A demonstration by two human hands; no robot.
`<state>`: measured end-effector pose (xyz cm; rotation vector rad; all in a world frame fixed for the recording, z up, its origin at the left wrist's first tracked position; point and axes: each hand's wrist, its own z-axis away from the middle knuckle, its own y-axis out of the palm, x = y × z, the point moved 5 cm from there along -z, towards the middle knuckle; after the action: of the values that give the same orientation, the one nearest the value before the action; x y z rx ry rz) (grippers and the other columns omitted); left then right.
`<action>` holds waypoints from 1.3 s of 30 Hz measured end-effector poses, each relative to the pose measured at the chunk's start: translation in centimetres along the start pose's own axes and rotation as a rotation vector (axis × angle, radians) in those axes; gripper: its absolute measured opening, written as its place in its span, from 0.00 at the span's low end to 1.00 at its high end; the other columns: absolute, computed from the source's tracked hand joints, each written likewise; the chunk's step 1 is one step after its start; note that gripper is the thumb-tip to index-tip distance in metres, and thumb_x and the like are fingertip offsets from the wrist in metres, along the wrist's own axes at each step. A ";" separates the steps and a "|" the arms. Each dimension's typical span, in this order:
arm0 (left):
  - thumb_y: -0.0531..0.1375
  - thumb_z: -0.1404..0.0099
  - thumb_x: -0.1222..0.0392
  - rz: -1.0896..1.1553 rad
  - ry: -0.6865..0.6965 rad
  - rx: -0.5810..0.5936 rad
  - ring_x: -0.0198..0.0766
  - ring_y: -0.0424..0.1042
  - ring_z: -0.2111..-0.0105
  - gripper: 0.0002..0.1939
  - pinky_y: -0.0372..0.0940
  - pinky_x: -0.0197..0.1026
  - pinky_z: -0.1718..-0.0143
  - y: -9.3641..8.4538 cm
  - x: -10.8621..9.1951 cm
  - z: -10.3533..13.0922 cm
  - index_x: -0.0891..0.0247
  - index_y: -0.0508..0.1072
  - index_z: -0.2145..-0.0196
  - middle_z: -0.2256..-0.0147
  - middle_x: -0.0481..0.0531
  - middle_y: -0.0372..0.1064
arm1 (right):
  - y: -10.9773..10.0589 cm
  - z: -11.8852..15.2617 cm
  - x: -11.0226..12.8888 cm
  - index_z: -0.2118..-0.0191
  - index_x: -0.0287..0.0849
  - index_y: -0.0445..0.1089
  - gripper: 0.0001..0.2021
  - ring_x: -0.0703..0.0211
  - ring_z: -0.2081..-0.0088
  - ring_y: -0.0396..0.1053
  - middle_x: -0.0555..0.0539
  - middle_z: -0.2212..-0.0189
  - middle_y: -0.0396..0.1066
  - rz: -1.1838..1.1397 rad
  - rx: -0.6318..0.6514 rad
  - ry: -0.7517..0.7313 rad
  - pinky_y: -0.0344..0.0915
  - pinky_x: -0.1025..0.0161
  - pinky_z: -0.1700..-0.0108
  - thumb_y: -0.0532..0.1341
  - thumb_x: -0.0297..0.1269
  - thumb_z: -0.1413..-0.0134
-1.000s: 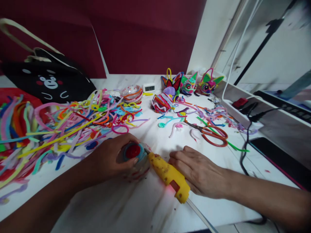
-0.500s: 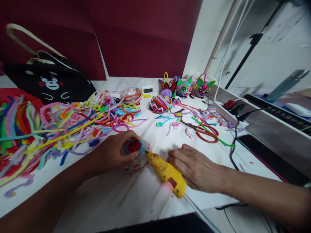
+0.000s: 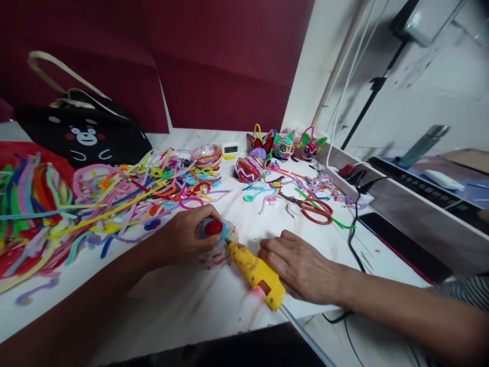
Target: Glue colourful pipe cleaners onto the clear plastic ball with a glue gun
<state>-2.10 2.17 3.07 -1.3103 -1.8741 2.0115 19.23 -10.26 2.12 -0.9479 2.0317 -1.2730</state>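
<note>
My left hand (image 3: 189,232) is closed round the upper part of a clear ball (image 3: 216,259) with red marks on it. On top of the ball is a blue ring around a red dome (image 3: 213,227). My right hand (image 3: 301,266) is wrapped round a yellow hot glue gun (image 3: 254,267), its far fingers hidden behind the gun. The metal tip of the gun meets or nearly meets the edge of the blue ring. A small red light glows on the gun's side.
Pipe cleaners (image 3: 114,204) pile up on the left. Orange-handled scissors (image 3: 315,210) lie beyond my right hand, near a phone (image 3: 405,247). Finished pipe-cleaner figures (image 3: 284,146), a wrapped ball (image 3: 248,169), a half shell (image 3: 206,154) and a small clock (image 3: 230,149) stand at the back.
The camera view has turned slightly to the right. My hands keep their grips, and the gun's tip stays at the blue ring; the ball looks almost unmoved.
</note>
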 end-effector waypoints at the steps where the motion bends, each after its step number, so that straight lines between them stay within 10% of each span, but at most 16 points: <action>1: 0.57 0.40 0.41 0.009 -0.002 0.007 0.43 0.76 0.65 0.21 0.67 0.41 0.62 -0.1 -0.2 0.0 0.59 0.75 0.59 0.63 0.49 0.79 | 0.0 0.0 0.1 0.50 0.34 0.69 0.18 0.52 0.64 0.71 0.37 0.56 0.76 0.000 0.000 -0.002 0.59 0.53 0.58 0.43 0.33 0.22; 39: 0.57 0.41 0.40 0.028 -0.018 0.047 0.47 0.76 0.60 0.21 0.68 0.42 0.59 -0.3 -0.7 -0.2 0.59 0.74 0.60 0.59 0.51 0.79 | 2.0 0.4 -0.8 0.46 0.35 0.65 0.12 0.49 0.60 0.70 0.34 0.53 0.72 -0.022 0.084 0.129 0.62 0.52 0.57 0.53 0.31 0.31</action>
<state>-1.71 2.04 3.73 -1.3185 -1.8146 2.0737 19.49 -9.19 0.20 -0.8720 2.0520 -1.4532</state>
